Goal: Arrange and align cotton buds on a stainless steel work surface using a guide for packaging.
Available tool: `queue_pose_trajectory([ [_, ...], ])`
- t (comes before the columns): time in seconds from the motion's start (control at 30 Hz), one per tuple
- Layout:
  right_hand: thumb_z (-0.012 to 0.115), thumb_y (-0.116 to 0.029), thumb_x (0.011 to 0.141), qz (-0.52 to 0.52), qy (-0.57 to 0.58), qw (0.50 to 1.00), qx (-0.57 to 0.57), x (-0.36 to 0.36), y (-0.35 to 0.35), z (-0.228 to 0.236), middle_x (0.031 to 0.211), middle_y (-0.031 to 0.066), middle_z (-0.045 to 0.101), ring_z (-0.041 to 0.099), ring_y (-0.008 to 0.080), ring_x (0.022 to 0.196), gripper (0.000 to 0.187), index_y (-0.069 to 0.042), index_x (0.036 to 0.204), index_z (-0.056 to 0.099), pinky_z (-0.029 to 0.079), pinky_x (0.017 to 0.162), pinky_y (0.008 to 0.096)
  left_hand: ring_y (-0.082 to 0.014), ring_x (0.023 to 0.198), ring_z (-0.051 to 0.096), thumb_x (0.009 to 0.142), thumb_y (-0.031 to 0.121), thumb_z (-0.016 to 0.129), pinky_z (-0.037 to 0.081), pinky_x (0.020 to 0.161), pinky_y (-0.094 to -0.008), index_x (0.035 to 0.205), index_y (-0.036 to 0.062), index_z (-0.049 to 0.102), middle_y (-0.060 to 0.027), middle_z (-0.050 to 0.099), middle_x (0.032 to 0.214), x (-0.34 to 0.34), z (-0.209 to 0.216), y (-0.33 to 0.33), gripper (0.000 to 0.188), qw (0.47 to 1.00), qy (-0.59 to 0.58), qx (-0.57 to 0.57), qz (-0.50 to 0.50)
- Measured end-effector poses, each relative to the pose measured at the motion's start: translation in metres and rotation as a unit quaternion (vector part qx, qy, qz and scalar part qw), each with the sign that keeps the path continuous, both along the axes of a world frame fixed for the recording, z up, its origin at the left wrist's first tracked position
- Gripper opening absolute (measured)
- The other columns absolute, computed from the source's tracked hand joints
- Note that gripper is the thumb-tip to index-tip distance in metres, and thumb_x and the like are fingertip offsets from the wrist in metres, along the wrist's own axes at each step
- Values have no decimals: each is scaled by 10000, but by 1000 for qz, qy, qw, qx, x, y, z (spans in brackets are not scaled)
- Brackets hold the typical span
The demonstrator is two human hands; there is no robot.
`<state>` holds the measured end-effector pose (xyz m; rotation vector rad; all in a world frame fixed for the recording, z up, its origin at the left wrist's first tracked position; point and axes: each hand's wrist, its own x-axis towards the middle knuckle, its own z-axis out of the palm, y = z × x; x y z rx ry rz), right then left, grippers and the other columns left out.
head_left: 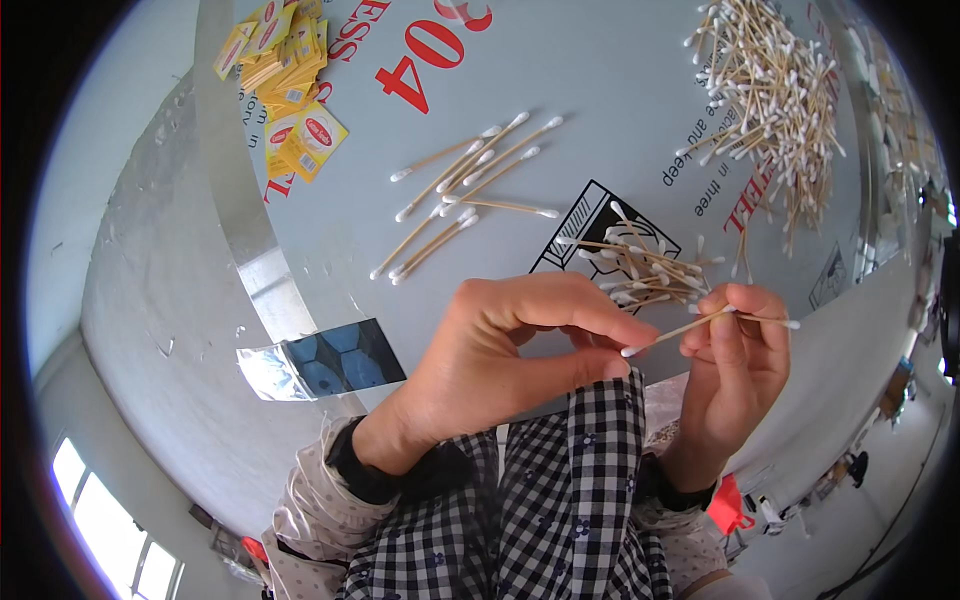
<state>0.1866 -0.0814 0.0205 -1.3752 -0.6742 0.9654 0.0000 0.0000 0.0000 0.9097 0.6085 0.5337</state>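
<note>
My left hand is closed, thumb and forefinger pinching the white tip of a cotton swab. That swab slants up to my right hand, where its other tip lies at the fingertips. Closed too, my right hand holds a second cotton swab that sticks out to the right. Whether more swabs are hidden in its fingers I cannot tell. Just beyond both hands is a small heap of cotton swabs, all with wooden sticks and white tips. Several loose swabs lie spread farther left.
A large pile of cotton swabs covers the far right of the grey metal table. Yellow paper packets are stacked at the far left. A strip of clear tape and a dark shiny patch lie near the left front edge.
</note>
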Motion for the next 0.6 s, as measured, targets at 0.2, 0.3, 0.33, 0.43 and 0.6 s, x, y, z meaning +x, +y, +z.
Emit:
queue_pose_trajectory([
  [0.2,642,43,891,-20,-69,997,0,-10,3,8,946,170,652,639,177,694,151,53,1040,615,551,602,263,-181,877,673,804,-117,719,540,796,-287,1032,-16,733,-127,716,987,-4,-6,-2,250,999,1,15,36],
  [0.3,648,48,890,-9,-100,995,10,-12,1,9,963,168,642,643,175,716,138,61,1023,617,558,606,262,-189,886,682,813,-118,710,554,805,-292,1070,-27,716,-135,708,999,-1,-4,-3,272,997,-15,16,69],
  [0.33,645,54,892,-7,-112,994,11,-12,1,9,969,166,637,645,177,728,134,66,1022,616,561,612,265,-199,902,687,817,-123,704,561,821,-301,1085,-35,706,-138,703,1003,2,1,-3,283,996,1,-12,92],
  [0.43,637,67,897,8,-139,990,10,-12,0,9,976,166,631,645,177,749,128,77,1022,614,564,623,267,-176,947,683,840,-91,700,551,838,-287,1128,-21,695,-121,698,1055,1,-1,-4,296,993,6,-31,111],
  [0.6,624,87,899,33,-168,985,3,-11,-1,9,976,173,627,641,177,764,124,89,1022,610,560,634,263,-143,979,674,860,-55,701,538,850,-267,1145,-7,695,-104,702,1111,-5,-7,-4,289,997,1,1,81],
])
